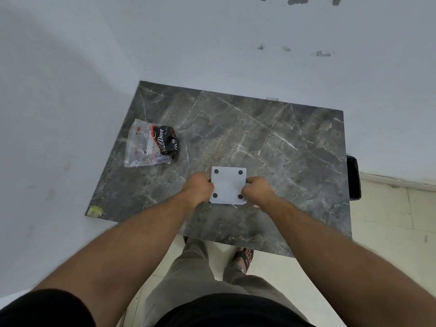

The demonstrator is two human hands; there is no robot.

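Fingers of the left hand [199,187] curl round the left edge of the white square panel [228,185], and those of the right hand [257,188] pinch its right edge, so the grip looks secured on both sides. Turning or placing it seems to be what is left. The panel sits low over the near middle of the grey marble worktop [283,149] — whether it touches, I cannot tell. It is flat and matte, with a dark round dot near each corner. A crumpled Dove packet [153,143] lies well apart, to the left.
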